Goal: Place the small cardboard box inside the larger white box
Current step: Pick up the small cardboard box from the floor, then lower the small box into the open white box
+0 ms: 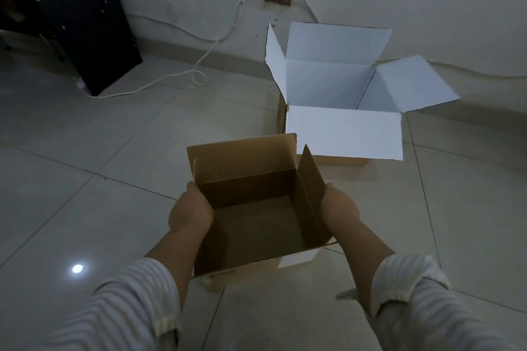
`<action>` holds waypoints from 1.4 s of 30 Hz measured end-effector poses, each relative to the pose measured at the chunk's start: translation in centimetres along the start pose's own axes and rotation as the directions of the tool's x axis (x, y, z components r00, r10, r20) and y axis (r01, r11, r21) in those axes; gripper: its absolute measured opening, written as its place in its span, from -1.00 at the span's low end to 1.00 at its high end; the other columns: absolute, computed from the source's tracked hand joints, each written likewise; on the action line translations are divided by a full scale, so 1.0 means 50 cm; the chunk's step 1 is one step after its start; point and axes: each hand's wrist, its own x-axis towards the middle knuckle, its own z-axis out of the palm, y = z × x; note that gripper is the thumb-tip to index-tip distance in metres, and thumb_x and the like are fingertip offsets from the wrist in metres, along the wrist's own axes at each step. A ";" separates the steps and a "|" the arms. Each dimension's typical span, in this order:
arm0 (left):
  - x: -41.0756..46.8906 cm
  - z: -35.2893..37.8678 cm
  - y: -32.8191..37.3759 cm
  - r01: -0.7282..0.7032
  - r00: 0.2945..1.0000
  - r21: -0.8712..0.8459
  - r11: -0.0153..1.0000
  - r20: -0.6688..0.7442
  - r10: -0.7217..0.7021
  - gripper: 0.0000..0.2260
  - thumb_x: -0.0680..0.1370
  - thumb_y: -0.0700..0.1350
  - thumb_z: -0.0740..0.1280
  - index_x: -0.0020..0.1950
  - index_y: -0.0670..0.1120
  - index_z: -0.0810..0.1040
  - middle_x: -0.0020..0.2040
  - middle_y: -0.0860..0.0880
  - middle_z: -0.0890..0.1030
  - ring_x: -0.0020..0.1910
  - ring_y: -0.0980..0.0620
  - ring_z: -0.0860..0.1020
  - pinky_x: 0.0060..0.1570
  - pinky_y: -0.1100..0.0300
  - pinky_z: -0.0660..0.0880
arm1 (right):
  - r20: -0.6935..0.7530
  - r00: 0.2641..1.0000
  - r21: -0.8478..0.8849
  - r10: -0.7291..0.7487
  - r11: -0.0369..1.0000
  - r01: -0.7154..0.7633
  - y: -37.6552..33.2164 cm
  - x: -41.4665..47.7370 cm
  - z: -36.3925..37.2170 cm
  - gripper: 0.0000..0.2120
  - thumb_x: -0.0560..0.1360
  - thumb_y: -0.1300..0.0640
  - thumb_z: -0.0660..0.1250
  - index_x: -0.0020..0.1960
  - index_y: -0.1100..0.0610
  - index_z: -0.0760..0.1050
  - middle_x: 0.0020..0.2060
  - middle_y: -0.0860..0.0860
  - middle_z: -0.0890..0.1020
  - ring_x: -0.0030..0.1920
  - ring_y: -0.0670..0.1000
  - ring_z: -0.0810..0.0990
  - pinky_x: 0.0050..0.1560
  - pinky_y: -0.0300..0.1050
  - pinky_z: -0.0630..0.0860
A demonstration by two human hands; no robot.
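Hands are clamped on opposite sides of the small cardboard box (256, 208) at lower centre of the frame: the left hand (190, 212) on its left wall, the right hand (339, 209) on its right wall. The box is held open-topped, flaps raised, above the tiled floor (85, 179). The larger white box (342, 100) is seen at upper right, flaps spread open, apart from the small box.

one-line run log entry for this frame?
phase: carry | left hand + right hand: gripping open brown cardboard box | open white-lined box: empty, ahead
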 end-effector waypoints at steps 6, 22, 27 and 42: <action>-0.018 -0.010 0.006 -0.079 0.997 -0.015 0.997 0.011 0.080 -0.74 0.56 -0.25 0.16 0.25 -0.16 0.38 0.07 -0.21 0.58 0.01 -0.20 0.58 -0.09 -0.03 0.49 | -0.004 0.999 0.026 -0.042 0.999 0.042 0.022 -0.032 -0.002 -0.84 0.52 0.26 0.22 0.09 0.16 0.38 -0.13 0.11 0.57 -0.22 0.08 0.54 -0.19 -0.05 0.50; -0.079 -0.103 0.248 -0.302 0.951 0.052 0.952 0.094 0.296 -0.67 0.53 -0.28 0.23 0.30 -0.18 0.40 0.13 -0.21 0.57 0.08 -0.20 0.56 0.01 -0.03 0.53 | -0.153 0.987 0.010 0.044 0.999 -0.043 0.115 -0.085 -0.245 -0.84 0.52 0.28 0.19 0.09 0.20 0.43 -0.07 0.14 0.60 -0.12 0.13 0.59 -0.16 -0.08 0.46; -0.112 -0.201 0.339 -0.296 0.948 0.055 0.954 0.137 0.286 -0.71 0.53 -0.27 0.22 0.25 -0.19 0.42 0.09 -0.22 0.58 0.05 -0.22 0.57 -0.01 -0.04 0.53 | -0.101 0.993 0.011 0.063 0.998 -0.062 0.107 -0.091 -0.385 -0.79 0.51 0.29 0.19 0.14 0.19 0.39 -0.05 0.16 0.60 -0.09 0.14 0.61 -0.11 -0.05 0.51; -0.102 -0.545 0.733 -0.338 0.933 -0.017 0.941 0.127 0.338 -0.71 0.53 -0.27 0.20 0.25 -0.16 0.40 0.04 -0.23 0.59 -0.02 -0.22 0.56 -0.13 0.02 0.46 | -0.093 0.994 0.023 0.053 0.998 -0.051 0.031 0.031 -0.909 -0.79 0.52 0.30 0.15 0.15 0.20 0.34 -0.07 0.17 0.58 -0.19 0.12 0.54 -0.12 -0.02 0.52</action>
